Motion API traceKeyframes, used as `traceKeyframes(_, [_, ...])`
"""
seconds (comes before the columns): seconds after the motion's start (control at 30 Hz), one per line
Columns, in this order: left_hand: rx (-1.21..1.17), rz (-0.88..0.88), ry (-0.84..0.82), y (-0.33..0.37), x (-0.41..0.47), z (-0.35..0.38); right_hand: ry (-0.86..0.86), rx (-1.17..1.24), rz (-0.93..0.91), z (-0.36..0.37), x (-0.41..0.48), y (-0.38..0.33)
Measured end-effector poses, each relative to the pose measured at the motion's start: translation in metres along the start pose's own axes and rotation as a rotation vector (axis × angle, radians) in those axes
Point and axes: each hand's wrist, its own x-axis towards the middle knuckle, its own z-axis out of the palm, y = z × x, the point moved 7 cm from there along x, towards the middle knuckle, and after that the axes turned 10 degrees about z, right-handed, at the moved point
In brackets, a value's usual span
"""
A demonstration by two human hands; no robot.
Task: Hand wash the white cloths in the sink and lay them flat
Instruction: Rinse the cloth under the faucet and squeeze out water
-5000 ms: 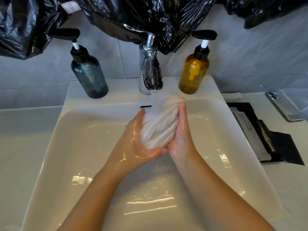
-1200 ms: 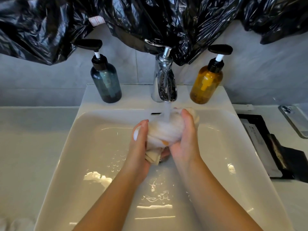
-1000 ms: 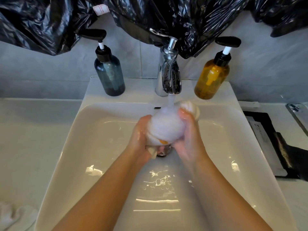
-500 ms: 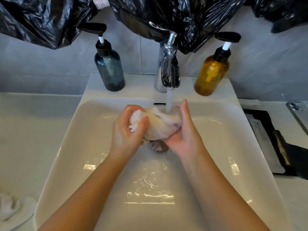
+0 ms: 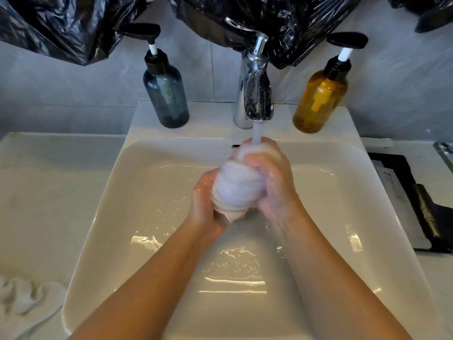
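The white cloth [image 5: 235, 190] is bunched into a wet, soapy wad above the middle of the sink [image 5: 122, 204], right under the stream [image 5: 257, 134] from the tap [image 5: 256, 94]. My left hand [image 5: 204, 204] curls round its lower end and my right hand [image 5: 272, 182] clamps over the top. I judge it soft, water-heavy and slippery, best gripped at both ends of the roll. Another crumpled cloth [image 5: 24, 298] lies on the counter [image 5: 49, 192], left of the basin.
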Motion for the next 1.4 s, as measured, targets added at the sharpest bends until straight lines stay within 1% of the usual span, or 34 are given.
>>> traceKeyframes(0.13, [0.058,-0.02,0.077,-0.007,0.001,-0.015,0.082,-0.008,0.034,-0.013,-0.003,0.014])
traceKeyframes(0.23, [0.087,-0.003,0.075,-0.007,0.001,-0.017,0.139,0.087,0.073,-0.015,-0.006,0.024])
traceKeyframes(0.3, [0.085,0.021,0.1,-0.004,0.003,-0.02,0.159,0.11,0.098,-0.014,-0.007,0.03])
traceKeyframes(0.4, [0.046,0.017,0.167,-0.006,0.002,-0.024,0.169,0.003,0.131,-0.012,-0.008,0.036])
traceKeyframes(0.47, [0.014,0.004,0.179,-0.009,0.002,-0.026,0.212,-0.115,0.086,-0.012,-0.01,0.031])
traceKeyframes(0.6, [-0.035,-0.018,0.092,-0.011,0.005,-0.019,0.268,-0.283,-0.048,-0.013,-0.014,0.017])
traceKeyframes(0.67, [-0.023,-0.009,0.067,-0.011,0.006,-0.019,0.254,-0.321,-0.069,-0.012,-0.014,0.018])
traceKeyframes(0.77, [0.033,-0.002,0.052,-0.008,0.006,-0.021,0.274,-0.286,-0.061,-0.011,-0.014,0.022])
traceKeyframes(0.9, [0.207,0.115,0.092,0.0,0.013,-0.032,0.319,-0.275,-0.051,-0.011,-0.012,0.024])
traceKeyframes(1.0, [0.241,0.138,0.046,0.001,0.015,-0.032,0.326,-0.309,-0.048,-0.01,-0.013,0.02])
traceKeyframes(1.1, [0.207,0.131,0.005,0.004,0.015,-0.027,0.318,-0.338,-0.06,-0.009,-0.009,0.017])
traceKeyframes(1.23, [0.303,0.214,-0.005,0.014,0.014,-0.026,0.318,-0.371,-0.089,-0.009,-0.004,0.014])
traceKeyframes(1.3, [0.352,0.221,-0.006,0.017,0.01,-0.026,0.306,-0.398,-0.106,-0.009,-0.003,0.012])
traceKeyframes(1.4, [0.407,0.25,-0.021,0.023,0.003,-0.024,0.28,-0.42,-0.063,-0.008,0.001,0.012])
